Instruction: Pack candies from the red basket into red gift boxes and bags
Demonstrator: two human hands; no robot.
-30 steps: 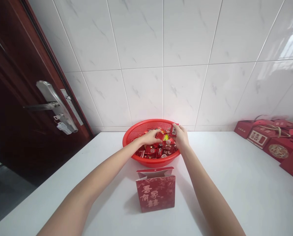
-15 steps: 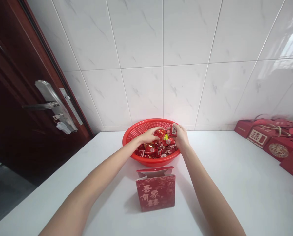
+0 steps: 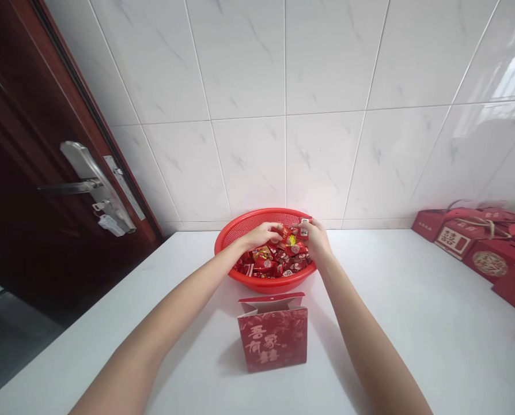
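- Candies point(image 3: 265, 264) in shiny, mostly red wrappers lie heaped in the red basket point(image 3: 264, 283), whose raised wall seems to stop the loose pile from spreading.
- Left hand point(image 3: 261, 235) reaches over the basket's left side, its thumb and fingers narrowed on a red wrapper point(image 3: 286, 234); the fingertip grip probably suits so small a thing.
- Right hand point(image 3: 319, 239) is at the basket's right side, thumb and finger pinching a small packet point(image 3: 304, 227) with a pale label. Whether its other fingers hold more, I cannot tell.
- Red gift box point(image 3: 273, 340) stands upright just in front of the basket, between the forearms, its top open, likely so that both hands can reach the opening easily.
- White table point(image 3: 188, 369) bears it all, a flat base that helps the box stand.
- More red boxes point(image 3: 491, 259) sit grouped at the far right, well apart from the hands, perhaps to leave elbow room.
- Tiled wall point(image 3: 249, 161) rises behind the basket; at left is a dark door point(image 3: 19, 190).
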